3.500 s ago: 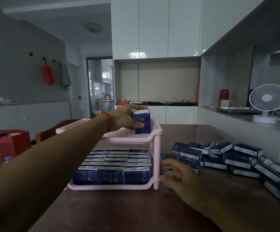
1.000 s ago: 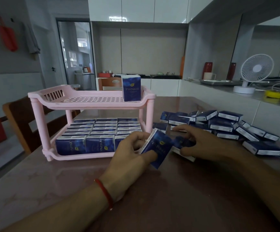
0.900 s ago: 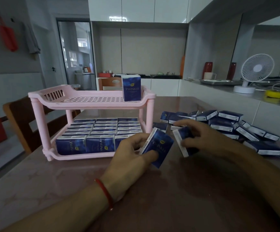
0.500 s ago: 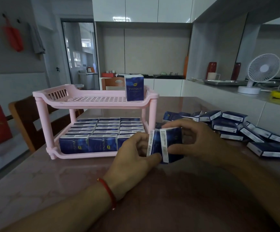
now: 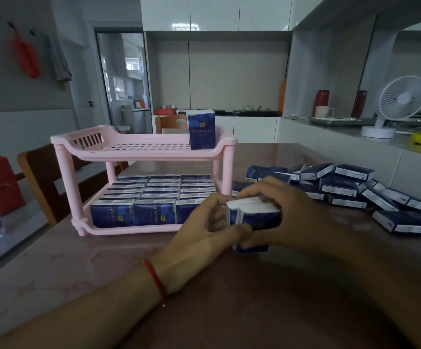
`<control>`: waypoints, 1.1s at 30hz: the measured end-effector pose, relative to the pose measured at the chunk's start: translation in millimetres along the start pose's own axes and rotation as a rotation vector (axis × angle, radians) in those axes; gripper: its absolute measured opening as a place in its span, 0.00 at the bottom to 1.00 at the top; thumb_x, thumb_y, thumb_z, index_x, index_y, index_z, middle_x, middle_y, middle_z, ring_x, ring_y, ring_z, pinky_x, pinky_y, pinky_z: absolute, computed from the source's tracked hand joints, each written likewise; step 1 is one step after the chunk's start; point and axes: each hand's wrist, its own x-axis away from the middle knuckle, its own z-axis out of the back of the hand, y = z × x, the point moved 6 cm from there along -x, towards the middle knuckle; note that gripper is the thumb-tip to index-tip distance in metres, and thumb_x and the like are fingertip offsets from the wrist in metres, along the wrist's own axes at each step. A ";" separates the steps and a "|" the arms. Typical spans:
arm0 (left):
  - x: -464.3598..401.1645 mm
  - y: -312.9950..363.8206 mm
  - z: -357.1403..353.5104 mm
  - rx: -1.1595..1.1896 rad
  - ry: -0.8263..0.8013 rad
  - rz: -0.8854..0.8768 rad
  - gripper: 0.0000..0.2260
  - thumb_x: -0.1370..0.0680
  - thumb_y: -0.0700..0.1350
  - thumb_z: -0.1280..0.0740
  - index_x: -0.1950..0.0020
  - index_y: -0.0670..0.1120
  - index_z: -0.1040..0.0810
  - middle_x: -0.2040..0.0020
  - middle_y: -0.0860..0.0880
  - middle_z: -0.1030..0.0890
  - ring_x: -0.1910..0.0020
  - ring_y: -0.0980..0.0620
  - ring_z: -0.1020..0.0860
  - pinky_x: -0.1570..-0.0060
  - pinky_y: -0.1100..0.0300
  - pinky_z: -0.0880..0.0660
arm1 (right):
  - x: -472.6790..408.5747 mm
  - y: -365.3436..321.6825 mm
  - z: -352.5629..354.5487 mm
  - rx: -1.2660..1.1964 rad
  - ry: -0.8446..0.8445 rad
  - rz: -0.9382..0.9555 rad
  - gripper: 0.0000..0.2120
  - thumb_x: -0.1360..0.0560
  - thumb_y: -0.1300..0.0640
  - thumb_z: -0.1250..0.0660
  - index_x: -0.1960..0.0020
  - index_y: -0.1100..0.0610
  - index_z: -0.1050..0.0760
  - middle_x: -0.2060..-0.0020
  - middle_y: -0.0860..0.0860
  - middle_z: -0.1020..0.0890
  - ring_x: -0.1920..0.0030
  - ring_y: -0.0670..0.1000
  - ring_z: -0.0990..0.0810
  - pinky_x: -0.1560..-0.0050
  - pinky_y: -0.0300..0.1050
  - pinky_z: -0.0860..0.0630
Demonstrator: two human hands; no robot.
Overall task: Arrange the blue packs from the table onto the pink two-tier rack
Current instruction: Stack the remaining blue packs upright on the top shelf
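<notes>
Both hands, left hand and right hand, close around two blue packs above the desk. On the pink rack, the lower tier looks full; the upper holds one pack. Many loose packs remain toward the desk's right edge.

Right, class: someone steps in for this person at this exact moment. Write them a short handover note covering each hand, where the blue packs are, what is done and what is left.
Left hand and right hand: together gripping two blue packs pressed side by side, just above the table in front of the pink rack.
Done: lower tier looks full of upright packs; one pack stands at the right end of the top tier.
Left: place the two held packs on the top tier, then the loose pile on the table to the right.
</notes>
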 end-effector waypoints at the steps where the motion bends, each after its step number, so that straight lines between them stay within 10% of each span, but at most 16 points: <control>1: -0.1 -0.7 0.3 -0.053 0.006 -0.004 0.19 0.28 0.41 0.26 0.40 0.42 0.27 0.44 0.43 0.16 0.44 0.46 0.18 0.40 0.48 0.22 | -0.2 0.7 -5.9 0.009 -0.023 -0.013 0.33 0.44 0.36 0.20 0.42 0.41 0.25 0.48 0.37 0.23 0.48 0.38 0.24 0.50 0.31 0.26; 10: -2.5 -5.5 5.9 -0.306 0.057 -0.016 0.21 0.33 0.44 0.23 0.42 0.48 0.24 0.45 0.49 0.15 0.45 0.52 0.17 0.41 0.48 0.21 | 8.5 16.7 -4.1 -0.377 -0.209 -0.190 0.26 0.36 0.51 0.20 0.40 0.49 0.21 0.45 0.46 0.16 0.46 0.49 0.15 0.45 0.57 0.18; 19: 1.0 4.9 13.2 -0.405 0.058 -0.011 0.21 0.31 0.38 0.22 0.41 0.46 0.23 0.46 0.47 0.15 0.46 0.48 0.17 0.42 0.47 0.21 | 7.0 21.2 -8.5 -0.493 -0.129 -0.193 0.19 0.34 0.50 0.19 0.46 0.48 0.18 0.49 0.48 0.15 0.50 0.55 0.14 0.52 0.52 0.16; 24: 15.5 42.5 22.4 -0.415 0.094 -0.068 0.19 0.29 0.35 0.24 0.41 0.45 0.24 0.45 0.48 0.16 0.45 0.49 0.17 0.44 0.51 0.20 | 2.1 29.0 -0.3 -0.694 -0.020 -0.200 0.23 0.24 0.42 0.43 0.42 0.57 0.20 0.52 0.60 0.16 0.64 0.58 0.20 0.65 0.50 0.26; 33: -4.8 147.4 83.8 -0.458 0.230 -0.210 0.18 0.26 0.36 0.28 0.39 0.49 0.26 0.41 0.48 0.18 0.41 0.49 0.19 0.43 0.47 0.21 | 0.7 32.4 -11.5 -0.632 -0.008 -0.208 0.24 0.24 0.40 0.45 0.46 0.55 0.19 0.56 0.56 0.17 0.66 0.56 0.21 0.64 0.52 0.27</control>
